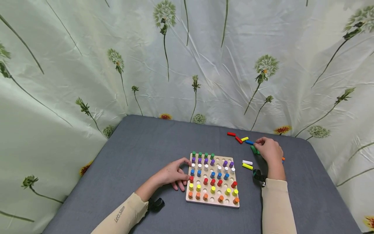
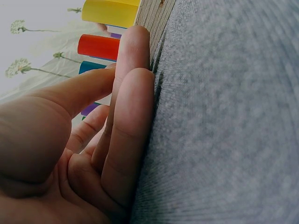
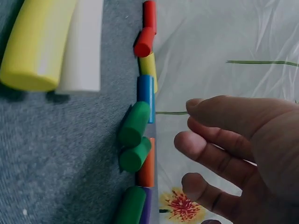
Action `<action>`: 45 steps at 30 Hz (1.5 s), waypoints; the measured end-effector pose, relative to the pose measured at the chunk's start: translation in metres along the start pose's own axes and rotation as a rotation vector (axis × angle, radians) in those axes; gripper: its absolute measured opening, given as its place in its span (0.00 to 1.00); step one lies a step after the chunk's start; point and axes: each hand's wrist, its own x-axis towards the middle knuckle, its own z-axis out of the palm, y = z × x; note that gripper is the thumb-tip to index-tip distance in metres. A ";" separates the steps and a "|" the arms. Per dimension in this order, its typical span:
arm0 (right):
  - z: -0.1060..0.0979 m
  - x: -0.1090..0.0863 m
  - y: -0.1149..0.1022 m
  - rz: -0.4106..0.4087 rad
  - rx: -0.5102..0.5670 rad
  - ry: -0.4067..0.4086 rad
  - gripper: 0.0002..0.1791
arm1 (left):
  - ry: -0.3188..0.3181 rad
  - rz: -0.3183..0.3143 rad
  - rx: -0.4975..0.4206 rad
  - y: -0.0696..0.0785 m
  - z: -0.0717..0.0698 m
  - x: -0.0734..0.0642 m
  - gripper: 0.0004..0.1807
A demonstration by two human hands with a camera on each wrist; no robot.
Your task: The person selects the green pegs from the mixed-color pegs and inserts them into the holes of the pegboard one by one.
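Observation:
A wooden pegboard (image 1: 201, 201) lies on the table, carrying rows of green, purple, white, blue, red, yellow and orange pegs with some bare holes among them. Along its left edge rests my left hand (image 1: 172, 172), thumb and index spread at the rim. In the left wrist view, two fingertips touch the wooden side near a red peg (image 2: 98, 47). My right hand (image 1: 269, 150) hovers over loose pegs right of the board, nearest a blue peg (image 1: 249, 142) and green pegs (image 1: 253, 149). Nothing sits between its slightly bent fingers in the right wrist view (image 3: 233, 149).
Two red pegs (image 1: 231, 134) and a yellow peg (image 1: 244, 139) lie towards the table's back edge. A white peg (image 1: 247, 162) and another yellow peg (image 1: 247, 166) lie beside the board. Flowered cloth (image 1: 204, 65) hangs behind the grey table (image 1: 157, 139).

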 end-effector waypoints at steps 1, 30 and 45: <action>0.001 0.000 0.001 0.007 -0.006 -0.001 0.16 | 0.000 0.000 -0.001 0.000 0.000 0.000 0.24; 0.020 0.003 0.004 0.023 -0.140 -0.052 0.16 | -0.015 0.005 -0.010 0.000 0.002 -0.003 0.25; 0.020 0.007 -0.003 -0.101 -0.197 -0.115 0.12 | 0.001 0.008 0.000 0.001 0.000 -0.001 0.24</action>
